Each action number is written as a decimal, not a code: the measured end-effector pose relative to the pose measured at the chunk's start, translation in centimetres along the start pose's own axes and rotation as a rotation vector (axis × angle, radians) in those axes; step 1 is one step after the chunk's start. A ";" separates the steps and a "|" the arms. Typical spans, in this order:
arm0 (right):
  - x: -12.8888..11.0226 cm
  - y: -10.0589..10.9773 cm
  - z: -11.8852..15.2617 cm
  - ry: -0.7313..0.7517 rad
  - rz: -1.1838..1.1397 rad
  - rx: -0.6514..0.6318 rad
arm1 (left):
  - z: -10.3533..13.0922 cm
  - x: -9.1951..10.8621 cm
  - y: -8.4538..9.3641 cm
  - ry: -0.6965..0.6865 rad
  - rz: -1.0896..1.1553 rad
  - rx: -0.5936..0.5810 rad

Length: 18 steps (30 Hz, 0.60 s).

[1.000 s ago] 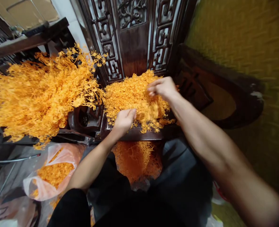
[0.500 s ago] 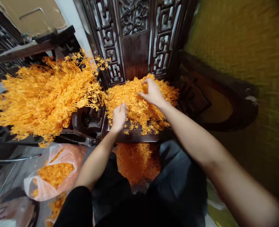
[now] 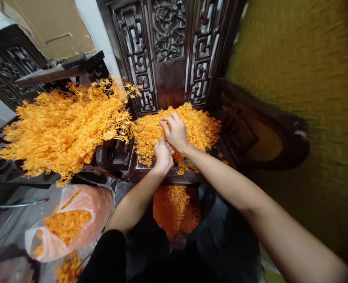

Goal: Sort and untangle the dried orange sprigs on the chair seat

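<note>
A heap of small orange plastic sprigs point(image 3: 203, 125) covers the dark wooden seat point(image 3: 179, 179) in front of me. My left hand point(image 3: 163, 154) is over the front of the heap, its fingers curled with the thumb up; whatever it pinches is too small to name. Just above and to the right of it, my right hand point(image 3: 175, 131) arches over the heap, thumb and index fingertip close together. Whether a piece sits between those fingertips cannot be made out. A big bunch of orange branches point(image 3: 64, 129) lies to the left of the seat.
An open plastic bag point(image 3: 98, 204) of orange pieces stands on the floor at left. More orange pieces show between my legs. A carved wooden chair back point(image 3: 170, 78) rises behind the heap, a curved armrest point(image 3: 297, 145) at right. Metal rods lie at far left.
My right hand has moved left and down, and my left hand slightly right, so the two are now close together. The view has shifted a little.
</note>
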State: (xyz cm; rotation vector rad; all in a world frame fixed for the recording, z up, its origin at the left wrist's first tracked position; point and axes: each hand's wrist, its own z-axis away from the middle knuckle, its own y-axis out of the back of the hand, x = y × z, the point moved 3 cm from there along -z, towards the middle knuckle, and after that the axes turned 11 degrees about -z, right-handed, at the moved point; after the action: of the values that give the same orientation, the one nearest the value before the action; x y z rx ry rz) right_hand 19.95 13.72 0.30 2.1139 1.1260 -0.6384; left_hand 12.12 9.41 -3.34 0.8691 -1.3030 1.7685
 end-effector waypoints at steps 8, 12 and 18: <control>6.5 3.1 -3.5 -0.408 -0.060 0.080 | 3.6 1.0 -0.3 0.151 -0.177 -0.226; 7.8 3.2 -3.7 -0.485 -0.059 0.143 | 4.2 1.2 -0.3 0.189 -0.198 -0.245; 7.7 3.1 -4.1 -0.458 -0.005 0.251 | 4.1 1.7 -0.2 0.186 -0.215 -0.269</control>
State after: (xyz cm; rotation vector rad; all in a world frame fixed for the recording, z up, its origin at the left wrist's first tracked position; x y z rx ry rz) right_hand 27.03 19.52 -1.19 2.0148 0.8264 -1.2461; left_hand 11.84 5.83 -0.76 0.6511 -1.2400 1.4314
